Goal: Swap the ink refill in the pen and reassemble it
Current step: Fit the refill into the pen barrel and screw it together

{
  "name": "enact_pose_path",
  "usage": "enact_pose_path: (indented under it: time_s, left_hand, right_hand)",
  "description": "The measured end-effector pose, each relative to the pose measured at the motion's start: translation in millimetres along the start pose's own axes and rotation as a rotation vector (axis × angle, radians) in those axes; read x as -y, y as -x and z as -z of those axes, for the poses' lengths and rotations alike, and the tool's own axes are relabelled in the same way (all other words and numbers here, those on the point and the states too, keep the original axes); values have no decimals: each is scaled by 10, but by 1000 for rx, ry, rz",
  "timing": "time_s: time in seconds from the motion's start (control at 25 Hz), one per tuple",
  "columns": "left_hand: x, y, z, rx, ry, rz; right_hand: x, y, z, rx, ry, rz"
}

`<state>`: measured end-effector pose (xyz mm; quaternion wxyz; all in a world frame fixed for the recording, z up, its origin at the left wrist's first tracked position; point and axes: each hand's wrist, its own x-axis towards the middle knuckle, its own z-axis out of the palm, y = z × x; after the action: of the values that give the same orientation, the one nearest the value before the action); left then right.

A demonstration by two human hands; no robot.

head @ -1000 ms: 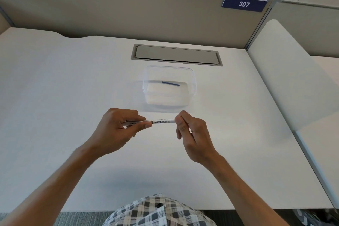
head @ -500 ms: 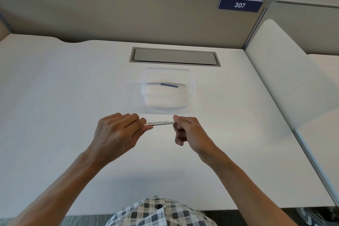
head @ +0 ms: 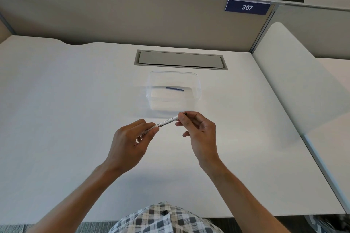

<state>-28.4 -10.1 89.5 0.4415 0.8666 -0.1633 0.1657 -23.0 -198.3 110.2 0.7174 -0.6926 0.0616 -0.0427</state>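
Pen (head: 166, 122) in white, printed with small dark lettering, is held level above the desk (head: 66, 119) between your two hands, just on your side of a clear plastic tub (head: 197, 89); its far end tilts slightly up toward the tub. Your left hand (head: 130, 143) closes its fingers around the near end of the barrel, which seems meant to steady it; your right hand (head: 198, 130) pinches the other end between thumb and fingertips (head: 180, 119), where a small dark tip just shows, a grip that looks suited to twisting or pulling that end piece off. Inside the tub lies a short blue stick (head: 174, 88), probably an ink refill, resting alone on the bottom and well within reach; whether it is the new one or the old one cannot be told. Holding the pen close to the tub likely keeps loose parts from rolling away; the desk around your hands is otherwise bare.
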Motion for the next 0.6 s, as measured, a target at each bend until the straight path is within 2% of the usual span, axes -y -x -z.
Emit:
enact_pose_path:
  time_s: [0.12, 0.28, 0.36, 0.48, 0.6]
  left_hand:
    - [-20, -19, 28, 31, 42, 19]
    - [-29, -77, 132, 99, 79, 39]
    - [-28, -105, 175, 127, 108, 55]
    - [-17, -127, 206, 140, 140, 50]
    - [-30, -143, 214, 92, 20, -71]
  right_hand:
    - [-19, -10, 16, 0, 106, 118]
    - [-53, -62, 168, 105, 577, 453]
    - [-47, -82, 229, 158, 680, 542]
    - [-64, -72, 230, 190, 692, 560]
    - [-53, -36, 166, 213, 584, 399]
